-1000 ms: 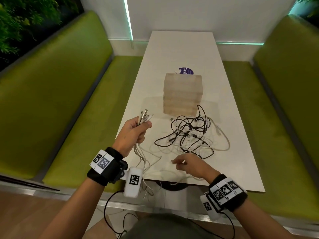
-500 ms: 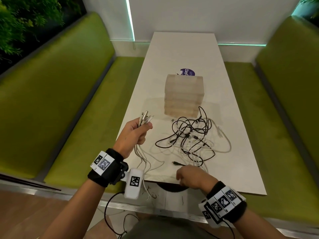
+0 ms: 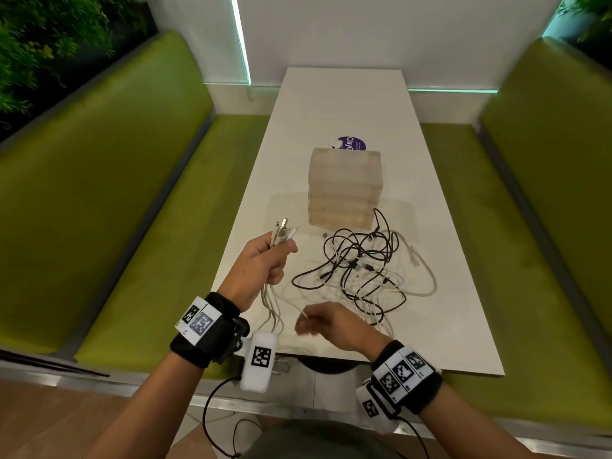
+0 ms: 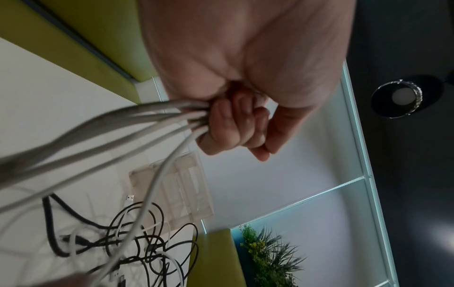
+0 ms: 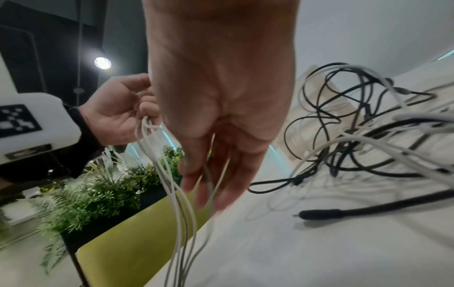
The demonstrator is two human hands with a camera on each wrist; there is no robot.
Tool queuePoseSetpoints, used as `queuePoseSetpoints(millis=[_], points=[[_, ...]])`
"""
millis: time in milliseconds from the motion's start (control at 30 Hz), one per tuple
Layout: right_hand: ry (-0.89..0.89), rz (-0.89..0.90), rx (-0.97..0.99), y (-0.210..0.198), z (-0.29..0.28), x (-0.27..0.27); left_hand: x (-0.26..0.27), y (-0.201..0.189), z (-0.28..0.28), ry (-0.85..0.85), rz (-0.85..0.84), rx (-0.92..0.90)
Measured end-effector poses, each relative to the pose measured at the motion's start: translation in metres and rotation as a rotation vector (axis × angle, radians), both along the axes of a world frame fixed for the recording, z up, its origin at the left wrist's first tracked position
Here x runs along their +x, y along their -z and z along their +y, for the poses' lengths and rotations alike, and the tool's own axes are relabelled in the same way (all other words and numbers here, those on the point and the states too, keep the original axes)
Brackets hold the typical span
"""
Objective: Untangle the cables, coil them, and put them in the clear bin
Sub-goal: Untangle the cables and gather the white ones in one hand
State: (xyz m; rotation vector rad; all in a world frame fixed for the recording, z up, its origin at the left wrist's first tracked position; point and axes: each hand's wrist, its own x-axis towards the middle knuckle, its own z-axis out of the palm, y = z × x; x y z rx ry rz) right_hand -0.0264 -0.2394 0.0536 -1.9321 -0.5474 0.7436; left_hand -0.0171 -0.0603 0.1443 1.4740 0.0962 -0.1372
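Observation:
My left hand [image 3: 265,263] grips a bundle of white cables [image 3: 280,234] above the table's near left corner, plugs pointing up and the rest hanging over the edge [image 5: 176,194]. In the left wrist view the curled fingers [image 4: 230,124] close round several strands. My right hand [image 3: 326,321] hovers over the near edge and pinches one thin white cable, which runs between its fingers [image 5: 211,178]. A tangle of black and white cables [image 3: 364,270] lies mid-table. The clear bin [image 3: 344,190] stands just behind the tangle.
A white table [image 3: 344,104] runs away from me between two green benches [image 3: 132,200] [image 3: 546,200]. A purple sticker [image 3: 352,144] lies behind the bin. A loose black plug [image 5: 319,213] rests near my right hand.
My right hand drew back from the tangle to the near edge, then moved left toward the hanging white strands and took one. The left hand kept its bundle almost still.

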Motion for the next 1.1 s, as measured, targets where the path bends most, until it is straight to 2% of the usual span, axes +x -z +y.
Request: queuePoseSetpoints(millis=[67, 100, 167, 267, 333, 400, 500, 567, 633, 733, 867, 1100], points=[[-0.141, 0.226, 0.010, -0.004, 0.000, -0.006, 0.000, 0.003, 0.005, -0.010, 0.010, -0.012], [-0.208, 0.278, -0.017, -0.006, -0.001, -0.009, -0.001, 0.006, 0.007, -0.012, 0.018, -0.011], [-0.234, 0.222, -0.113, -0.004, -0.003, -0.010, -0.001, 0.012, 0.007, -0.015, 0.022, -0.007], [-0.025, 0.119, -0.132, 0.001, -0.010, 0.005, -0.002, 0.016, 0.008, -0.016, 0.016, -0.021], [0.163, -0.075, -0.210, 0.000, -0.018, 0.023, 0.000, 0.016, 0.009, -0.018, 0.007, -0.031], [0.271, -0.265, -0.379, 0.001, -0.025, 0.042, 0.002, 0.016, 0.009, -0.020, 0.006, -0.038], [0.202, -0.305, -0.663, 0.014, -0.031, 0.058, 0.005, 0.017, 0.007, -0.023, 0.015, -0.042], [0.191, -0.303, -0.688, 0.018, -0.032, 0.059, 0.005, 0.019, 0.006, -0.009, 0.022, -0.036], [0.261, -0.295, -0.583, 0.015, -0.037, 0.061, 0.003, 0.021, 0.005, 0.001, 0.025, -0.036], [0.366, -0.242, -0.307, -0.007, -0.045, 0.068, 0.004, 0.026, 0.007, -0.010, 0.048, -0.050], [0.404, -0.094, 0.043, -0.042, -0.055, 0.076, 0.006, 0.035, 0.000, 0.006, 0.139, -0.092], [0.472, -0.045, 0.405, -0.065, -0.067, 0.086, 0.018, 0.034, -0.021, 0.094, 0.161, -0.089]])
